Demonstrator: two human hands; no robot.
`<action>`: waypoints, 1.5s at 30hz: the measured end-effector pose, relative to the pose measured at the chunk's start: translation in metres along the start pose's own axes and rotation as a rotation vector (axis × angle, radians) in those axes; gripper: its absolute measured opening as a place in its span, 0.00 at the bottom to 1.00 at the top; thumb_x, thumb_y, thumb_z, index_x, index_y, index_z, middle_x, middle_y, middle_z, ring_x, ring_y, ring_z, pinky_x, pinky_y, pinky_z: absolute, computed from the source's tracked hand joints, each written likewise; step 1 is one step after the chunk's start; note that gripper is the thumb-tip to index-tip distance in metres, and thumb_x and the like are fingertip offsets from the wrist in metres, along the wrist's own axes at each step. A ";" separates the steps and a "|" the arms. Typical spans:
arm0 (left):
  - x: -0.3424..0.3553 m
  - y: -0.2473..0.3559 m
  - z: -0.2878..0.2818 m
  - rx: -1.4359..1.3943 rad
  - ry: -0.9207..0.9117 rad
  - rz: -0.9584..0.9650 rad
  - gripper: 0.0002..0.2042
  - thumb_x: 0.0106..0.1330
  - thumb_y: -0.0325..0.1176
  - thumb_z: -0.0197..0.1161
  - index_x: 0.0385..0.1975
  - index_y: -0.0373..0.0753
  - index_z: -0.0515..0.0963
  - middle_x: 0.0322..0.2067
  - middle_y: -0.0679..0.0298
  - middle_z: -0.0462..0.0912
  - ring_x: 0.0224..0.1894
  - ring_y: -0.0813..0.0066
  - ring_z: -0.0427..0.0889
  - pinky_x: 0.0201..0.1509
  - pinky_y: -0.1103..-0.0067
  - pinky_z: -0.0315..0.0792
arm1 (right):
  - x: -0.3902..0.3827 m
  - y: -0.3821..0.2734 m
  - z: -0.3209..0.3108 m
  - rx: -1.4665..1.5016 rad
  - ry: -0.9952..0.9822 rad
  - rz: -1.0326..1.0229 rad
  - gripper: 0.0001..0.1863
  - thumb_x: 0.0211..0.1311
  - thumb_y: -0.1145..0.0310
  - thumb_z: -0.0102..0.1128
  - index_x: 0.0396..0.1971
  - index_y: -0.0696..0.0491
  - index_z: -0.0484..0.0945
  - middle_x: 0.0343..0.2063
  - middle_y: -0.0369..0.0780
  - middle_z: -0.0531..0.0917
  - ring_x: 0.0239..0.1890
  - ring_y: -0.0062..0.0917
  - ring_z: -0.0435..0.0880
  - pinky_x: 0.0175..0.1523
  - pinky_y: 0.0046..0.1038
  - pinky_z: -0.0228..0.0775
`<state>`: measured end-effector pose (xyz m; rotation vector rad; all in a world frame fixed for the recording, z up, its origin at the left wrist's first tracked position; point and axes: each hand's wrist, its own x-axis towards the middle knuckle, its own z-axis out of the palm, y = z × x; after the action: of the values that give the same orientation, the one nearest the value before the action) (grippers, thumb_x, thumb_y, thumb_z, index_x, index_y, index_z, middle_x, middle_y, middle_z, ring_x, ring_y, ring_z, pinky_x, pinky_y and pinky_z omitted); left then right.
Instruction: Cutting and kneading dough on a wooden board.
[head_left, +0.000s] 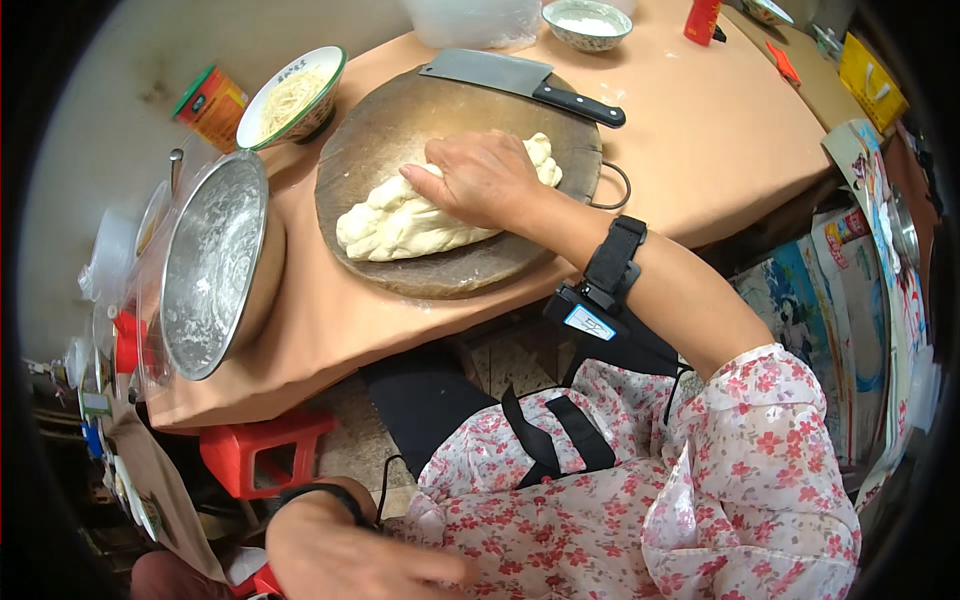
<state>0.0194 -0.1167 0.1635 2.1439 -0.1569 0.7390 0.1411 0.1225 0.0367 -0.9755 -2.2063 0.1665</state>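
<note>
A long, lumpy piece of pale dough (400,225) lies across the round wooden chopping board (375,125). My right hand (480,178) presses down on its middle, fingers curled into it and thumb stretched to the left. At the board's far edge rests a cleaver (490,72), its black handle reaching past the rim to the right. Low in the picture, away from the table, my left hand (365,555) is beside my body. Motion smears its fingers, and I see nothing in it.
Left of the board, a flour-dusted metal basin (215,265) stands tilted. Behind it are a bowl of pale shreds (325,100) and a green-lidded container (212,105). A bowl of white powder (588,28) sits at the back. A red stool (265,450) stands below the table (700,130).
</note>
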 end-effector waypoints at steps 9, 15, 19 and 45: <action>0.026 -0.029 0.009 -0.017 -0.174 -0.196 0.14 0.50 0.45 0.68 0.30 0.43 0.78 0.38 0.66 0.67 0.39 0.71 0.65 0.46 0.73 0.59 | 0.003 -0.006 -0.001 0.022 -0.068 0.017 0.25 0.64 0.46 0.50 0.22 0.53 0.80 0.21 0.45 0.82 0.28 0.43 0.81 0.33 0.43 0.70; 0.023 -0.031 0.016 0.140 -0.096 -0.217 0.11 0.55 0.43 0.65 0.30 0.43 0.80 0.38 0.67 0.69 0.42 0.74 0.65 0.47 0.73 0.58 | 0.004 -0.005 0.000 -0.014 -0.056 0.041 0.26 0.62 0.45 0.51 0.19 0.53 0.79 0.19 0.48 0.81 0.27 0.46 0.82 0.34 0.45 0.72; 0.025 -0.023 0.010 -0.099 -0.186 -0.419 0.08 0.63 0.38 0.60 0.28 0.40 0.78 0.37 0.67 0.71 0.39 0.75 0.63 0.48 0.75 0.58 | 0.005 -0.007 -0.004 -0.041 -0.137 0.082 0.26 0.65 0.45 0.47 0.27 0.53 0.81 0.24 0.49 0.82 0.31 0.45 0.81 0.36 0.44 0.70; 0.008 -0.038 0.022 -0.107 -0.008 -0.203 0.09 0.55 0.28 0.59 0.35 0.32 0.77 0.47 0.58 0.72 0.48 0.66 0.67 0.49 0.73 0.60 | 0.001 -0.005 -0.002 -0.032 -0.069 0.019 0.26 0.66 0.46 0.47 0.25 0.53 0.81 0.21 0.47 0.81 0.28 0.45 0.81 0.34 0.43 0.69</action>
<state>0.0495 -0.1075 0.1316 2.0251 0.0167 0.5915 0.1390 0.1199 0.0405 -1.0221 -2.2699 0.1764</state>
